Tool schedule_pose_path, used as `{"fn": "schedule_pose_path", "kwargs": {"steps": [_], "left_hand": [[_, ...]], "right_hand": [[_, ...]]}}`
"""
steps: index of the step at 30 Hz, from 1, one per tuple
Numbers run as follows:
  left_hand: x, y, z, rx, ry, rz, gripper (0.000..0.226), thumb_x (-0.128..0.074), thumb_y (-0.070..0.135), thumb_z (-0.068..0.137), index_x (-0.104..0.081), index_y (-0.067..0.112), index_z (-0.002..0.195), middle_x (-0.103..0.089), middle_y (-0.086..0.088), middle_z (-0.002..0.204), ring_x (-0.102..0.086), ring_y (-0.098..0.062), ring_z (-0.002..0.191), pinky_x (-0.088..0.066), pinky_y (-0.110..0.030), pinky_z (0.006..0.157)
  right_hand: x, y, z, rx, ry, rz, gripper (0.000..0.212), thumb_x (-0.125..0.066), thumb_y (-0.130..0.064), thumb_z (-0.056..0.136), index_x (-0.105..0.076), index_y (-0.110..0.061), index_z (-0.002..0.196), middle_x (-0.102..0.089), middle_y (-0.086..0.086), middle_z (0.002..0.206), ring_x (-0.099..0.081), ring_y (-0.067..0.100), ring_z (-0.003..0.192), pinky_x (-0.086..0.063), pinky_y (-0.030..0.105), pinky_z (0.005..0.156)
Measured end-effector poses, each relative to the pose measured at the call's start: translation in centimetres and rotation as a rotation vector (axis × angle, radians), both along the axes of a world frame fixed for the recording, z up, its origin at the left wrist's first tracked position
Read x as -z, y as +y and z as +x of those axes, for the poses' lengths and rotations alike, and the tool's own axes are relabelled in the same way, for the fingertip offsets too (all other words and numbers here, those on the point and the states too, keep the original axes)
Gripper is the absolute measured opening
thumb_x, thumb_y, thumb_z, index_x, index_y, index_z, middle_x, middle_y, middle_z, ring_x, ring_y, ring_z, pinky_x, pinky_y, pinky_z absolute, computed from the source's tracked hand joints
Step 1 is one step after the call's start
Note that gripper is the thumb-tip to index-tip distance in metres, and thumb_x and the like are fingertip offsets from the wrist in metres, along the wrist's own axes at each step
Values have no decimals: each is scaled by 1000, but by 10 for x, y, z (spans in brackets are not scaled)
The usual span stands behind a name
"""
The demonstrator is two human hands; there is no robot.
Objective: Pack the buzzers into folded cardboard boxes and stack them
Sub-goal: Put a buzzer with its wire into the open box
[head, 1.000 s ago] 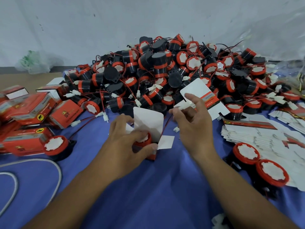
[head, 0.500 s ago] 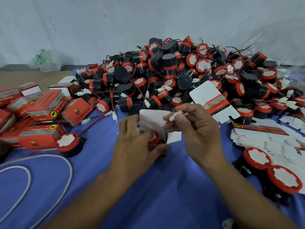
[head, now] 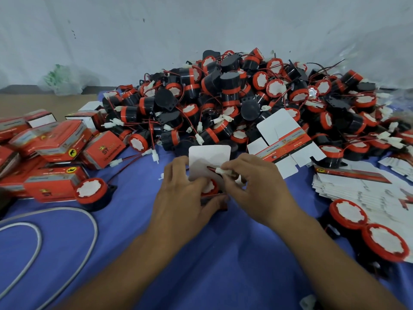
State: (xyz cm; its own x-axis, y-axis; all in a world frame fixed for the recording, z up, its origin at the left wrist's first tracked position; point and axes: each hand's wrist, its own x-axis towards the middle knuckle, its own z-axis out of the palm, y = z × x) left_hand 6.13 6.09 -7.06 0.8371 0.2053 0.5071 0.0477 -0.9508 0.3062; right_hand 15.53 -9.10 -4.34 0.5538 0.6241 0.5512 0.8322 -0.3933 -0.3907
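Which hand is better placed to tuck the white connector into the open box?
The right hand: it pinches the white connector just over the open box, while the left hand grips that box.

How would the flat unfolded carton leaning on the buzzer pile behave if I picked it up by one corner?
Probably light and floppy: the carton is a thin flat sheet. It would likely bend at its creases, flaps drooping. It only leans on the pile, so it should lift free easily.
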Motion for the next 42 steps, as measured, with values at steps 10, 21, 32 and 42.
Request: {"fn": "schedule_pose_path", "kwargs": {"steps": [10,21,32,42], "left_hand": [[-5,-5,-2,3,3,87,50,-68,55,72,-71,9,92,-49,-15,125,-46,-30,111,-55,-39,66],[-4,-8,-3,-16,30,131,51,-70,54,72,-70,8,93,-53,-18,117,-52,-34,104,-55,-39,60],[-5,-3,-5,5,153,194,49,-59,50,80,-67,23,120,-51,-12,126,-42,-31,111,-42,-38,90],[-5,-1,-5,30,211,150,58,-36,63,86,-63,27,123,-45,-10,128,-37,-29,117,-36,-35,94]], "right_hand": [[-8,3,-12,109,98,-275,21,-55,-31,94,-53,-18,78,-51,-4,74,-48,17,72,-42,33,63],[-17,2,-21,32,-17,-312,15,-60,-19,93,-70,-13,83,-57,7,73,-53,29,73,-41,38,61],[-6,5,-12,-33,200,-320,40,-55,-21,89,-37,-24,53,-39,-8,67,-42,14,64,-39,34,61],[6,4,-3,79,450,-12,16,-74,-16,84,-69,-28,94,-61,-12,81,-52,0,67,-39,14,63]]}}
